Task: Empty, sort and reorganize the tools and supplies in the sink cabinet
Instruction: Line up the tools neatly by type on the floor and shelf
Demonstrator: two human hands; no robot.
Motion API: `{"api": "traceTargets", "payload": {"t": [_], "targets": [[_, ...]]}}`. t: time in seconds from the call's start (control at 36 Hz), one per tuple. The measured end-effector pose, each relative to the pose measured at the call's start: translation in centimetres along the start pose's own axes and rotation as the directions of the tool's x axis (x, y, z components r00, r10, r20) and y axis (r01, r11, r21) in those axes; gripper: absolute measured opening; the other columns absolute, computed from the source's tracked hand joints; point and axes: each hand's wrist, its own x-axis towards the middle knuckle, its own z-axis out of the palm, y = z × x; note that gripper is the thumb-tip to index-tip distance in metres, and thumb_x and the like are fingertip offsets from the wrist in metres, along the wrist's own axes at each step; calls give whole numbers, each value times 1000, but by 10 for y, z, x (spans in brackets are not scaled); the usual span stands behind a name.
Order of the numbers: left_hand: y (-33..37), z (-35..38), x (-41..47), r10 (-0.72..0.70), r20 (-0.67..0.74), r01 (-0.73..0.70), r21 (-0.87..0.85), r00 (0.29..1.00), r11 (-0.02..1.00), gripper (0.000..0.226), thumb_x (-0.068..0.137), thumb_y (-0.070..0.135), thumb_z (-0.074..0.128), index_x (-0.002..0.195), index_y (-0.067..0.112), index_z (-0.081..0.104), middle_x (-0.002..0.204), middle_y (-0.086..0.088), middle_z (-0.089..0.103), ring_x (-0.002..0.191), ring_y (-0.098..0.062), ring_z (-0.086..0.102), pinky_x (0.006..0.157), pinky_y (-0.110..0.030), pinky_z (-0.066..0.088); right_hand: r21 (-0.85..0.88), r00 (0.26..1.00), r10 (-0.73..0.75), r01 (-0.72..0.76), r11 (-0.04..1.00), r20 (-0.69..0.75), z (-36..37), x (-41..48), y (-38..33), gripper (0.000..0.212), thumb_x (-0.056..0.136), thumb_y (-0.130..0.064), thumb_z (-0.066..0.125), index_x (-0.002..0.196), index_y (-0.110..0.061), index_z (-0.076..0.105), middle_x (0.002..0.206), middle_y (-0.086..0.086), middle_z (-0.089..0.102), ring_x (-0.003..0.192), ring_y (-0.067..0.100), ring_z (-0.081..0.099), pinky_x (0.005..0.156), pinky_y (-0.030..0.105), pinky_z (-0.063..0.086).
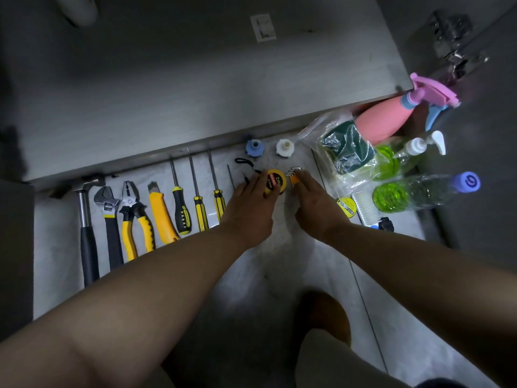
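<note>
From the head view, a row of tools lies side by side on the tiled floor (279,261), along the foot of a grey metal cabinet panel (195,93). From the left they are a hammer (84,217), an adjustable wrench (107,208), yellow-handled pliers (134,208), a yellow utility knife (161,214), a black-and-yellow screwdriver (180,208) and two yellow striped screwdrivers (200,211).

The left hand (251,203) grips a yellow tape measure (275,182) at the right end of that row, with forefinger and thumb curled round its edge. Just beside it, the right hand (316,203) reaches to a hex key set (293,177) in an orange holder. Its fingers are held together and lie over the holder. Whether they pinch it cannot be told.

Beyond the hands, near the panel, stand a blue plastic fitting (254,148) and a white plastic fitting (284,147).

To the right lies a clear bag of green scouring pads (347,149), touching a pink spray bottle (383,121) and a green pump bottle (397,161). A green bottle with a blue cap (419,191) lies nearer the person. A yellow tape roll (345,204) and a white brush (363,208) sit just beside the right wrist.
</note>
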Motion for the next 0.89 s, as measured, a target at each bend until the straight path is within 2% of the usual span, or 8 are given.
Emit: {"api": "traceTargets", "payload": {"t": [0.14,0.25,0.33,0.44,0.53,0.67,0.78,0.89], "targets": [[-3,-3,-7,4,-12,-5,-26,1000,1000,81,95,24,58,162,23,13,170,-14,0,157,-33,5,126,-47,16,-9,1000,-2,2,1000,5,-7,-5,-4,68,82,3,58,148,2,39,162,17,23,152,31,18,119,40,32],[-12,-17,-21,-7,-13,6,-39,1000,999,80,95,25,58,162,24,14,170,-11,5,157,-31,8,125,-46,19,13,999,10,-11,1000,32,-20,-13,-15,42,82,-1,58,124,-2,54,152,16,33,140,35,34,98,45,49],[-28,-42,-36,-19,9,19,-21,1000,1000,70,92,22,56,157,21,31,162,-11,26,151,-31,26,120,-44,29,-64,990,-71,79,995,122,-41,-14,-27,39,85,-6,59,123,-6,55,146,15,36,132,33,39,95,44,49],[-64,-86,-72,-125,48,127,-55,991,990,47,93,25,56,140,23,57,146,-8,47,136,-29,46,110,-38,39,-131,920,-158,218,967,358,-86,1,-60,40,93,-17,61,131,-9,54,141,13,40,129,29,43,104,35,39],[-95,-119,-105,-232,101,242,-99,967,965,36,93,24,55,127,24,66,127,-8,59,121,-29,56,99,-38,48,-141,884,-147,231,963,444,-115,16,-104,30,94,-18,57,122,-7,56,127,15,50,117,29,54,99,39,46],[-146,-133,-156,-475,197,509,-199,858,838,29,93,19,58,120,17,70,127,-10,66,119,-29,62,98,-33,49,-71,906,-226,267,961,358,-120,28,-184,30,93,-21,58,121,-11,57,125,15,53,115,31,55,94,35,47],[-170,-107,-186,-645,276,700,-346,713,625,29,94,17,60,121,9,66,126,-17,67,115,-33,64,97,-35,52,100,918,-260,241,965,299,-85,24,-232,29,87,-14,64,116,-9,63,119,17,56,106,33,59,82,30,44],[-179,-73,-195,-740,342,794,-441,579,417,49,92,14,64,138,4,48,136,-21,57,125,-36,57,98,-35,48,246,932,-215,144,958,293,-39,18,-245,24,87,-12,65,110,-6,66,113,13,66,110,25,59,82,22,37]]}}
